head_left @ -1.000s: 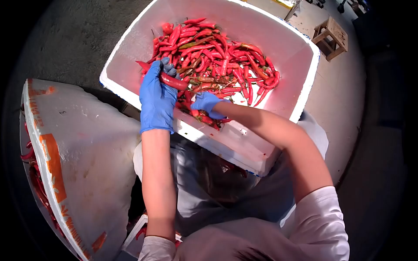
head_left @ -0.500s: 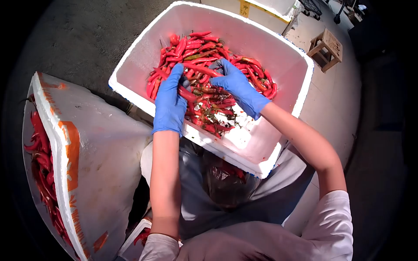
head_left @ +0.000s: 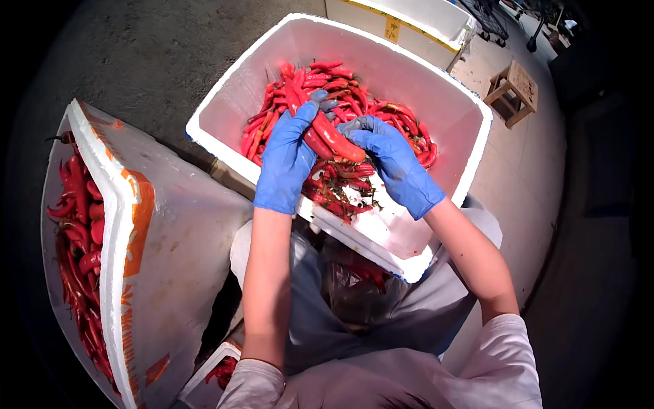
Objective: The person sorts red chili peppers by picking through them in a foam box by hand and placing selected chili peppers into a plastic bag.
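Left hand (head_left: 287, 151) is wrapped round red chillies (head_left: 336, 141) mid-frame; right hand (head_left: 392, 155): grip can't be told; gathering's seemingly being done, steadiness called for.

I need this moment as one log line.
left hand: holding red chilies | right hand: beside them, contact unclear | foam box: more chilies inside

part of the left hand (head_left: 289, 157) hides behind the peppers (head_left: 334, 140) it holds; whether the right hand (head_left: 387, 155) touches them is unclear. the white box (head_left: 426, 49) is cut off at the top edge, the marks on its yellow tape (head_left: 392, 28) (tiny ones) too small to read. a sleeve (head_left: 253, 385) covers some of the small box (head_left: 203, 373).
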`<act>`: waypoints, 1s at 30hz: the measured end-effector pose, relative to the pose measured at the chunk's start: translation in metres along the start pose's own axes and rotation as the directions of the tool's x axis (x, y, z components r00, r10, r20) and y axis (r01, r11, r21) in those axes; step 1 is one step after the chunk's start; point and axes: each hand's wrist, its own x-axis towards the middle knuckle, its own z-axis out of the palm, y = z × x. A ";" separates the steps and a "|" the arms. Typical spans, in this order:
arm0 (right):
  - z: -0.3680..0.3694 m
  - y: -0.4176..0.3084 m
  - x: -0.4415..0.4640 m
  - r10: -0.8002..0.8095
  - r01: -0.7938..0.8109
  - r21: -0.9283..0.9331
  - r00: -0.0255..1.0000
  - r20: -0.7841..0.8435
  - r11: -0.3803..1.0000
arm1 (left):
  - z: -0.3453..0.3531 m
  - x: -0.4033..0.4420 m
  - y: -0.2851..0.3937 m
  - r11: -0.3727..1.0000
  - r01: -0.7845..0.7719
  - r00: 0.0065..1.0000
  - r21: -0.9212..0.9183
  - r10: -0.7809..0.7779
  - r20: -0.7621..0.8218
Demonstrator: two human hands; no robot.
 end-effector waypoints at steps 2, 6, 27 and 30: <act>0.001 -0.004 0.001 0.029 -0.029 0.017 0.999 -0.040 0.999 | -0.002 0.002 -0.003 0.999 -0.038 0.999 0.032 0.037 0.034; 0.005 -0.004 -0.001 0.002 -0.005 -0.153 1.000 -0.017 0.988 | -0.008 0.007 -0.007 0.994 -0.078 0.992 0.082 0.068 0.109; -0.175 0.072 0.100 0.094 -0.131 -0.964 0.983 -0.156 -0.232 | -0.031 0.015 -0.025 0.997 -0.024 0.965 -0.079 0.003 -0.263; -0.159 0.098 0.114 0.100 0.042 -0.996 0.994 0.034 -0.080 | -0.026 0.015 -0.027 0.997 -0.024 0.957 -0.074 0.001 -0.291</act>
